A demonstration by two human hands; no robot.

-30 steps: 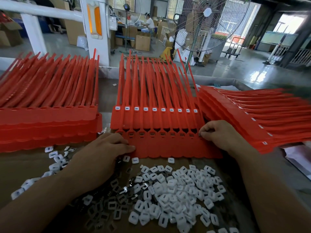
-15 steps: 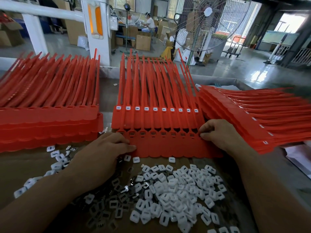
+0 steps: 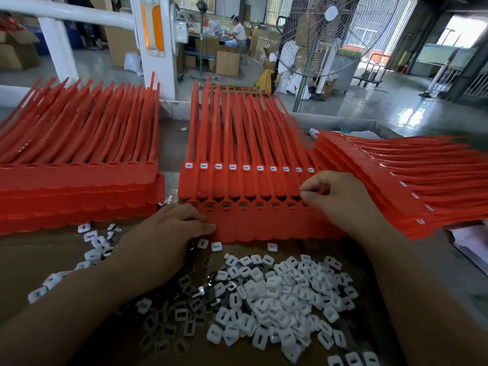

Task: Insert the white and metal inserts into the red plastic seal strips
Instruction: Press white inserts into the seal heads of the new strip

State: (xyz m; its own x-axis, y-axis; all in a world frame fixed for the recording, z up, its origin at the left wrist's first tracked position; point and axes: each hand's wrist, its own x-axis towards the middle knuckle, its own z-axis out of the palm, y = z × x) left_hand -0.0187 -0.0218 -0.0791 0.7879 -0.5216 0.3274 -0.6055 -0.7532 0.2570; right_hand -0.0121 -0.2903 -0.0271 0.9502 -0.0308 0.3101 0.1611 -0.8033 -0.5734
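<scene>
A red seal strip sheet (image 3: pixel 266 225) lies in front of me, and several of its sockets hold metal inserts. Behind it a second red sheet (image 3: pixel 237 180) carries a row of white inserts. My left hand (image 3: pixel 169 233) presses flat on the front sheet's left corner with straight fingers. My right hand (image 3: pixel 335 199) has curled fingers, and its thumb and forefinger pinch at the rightmost socket. What they pinch is too small to see. A pile of loose white inserts (image 3: pixel 280 294) lies nearer to me, with loose metal inserts (image 3: pixel 179 310) to its left.
A stack of red strip sheets (image 3: pixel 79 186) sits on the left and another stack (image 3: pixel 412 186) fans out on the right. Scattered white inserts (image 3: pixel 92 239) lie at the left stack's foot. A standing fan (image 3: pixel 322 35) and cartons stand beyond the brown table (image 3: pixel 31 260).
My right hand has lifted a little at the sheet's right end, its fingers curling into a pinch. My left hand stays pressed on the left corner.
</scene>
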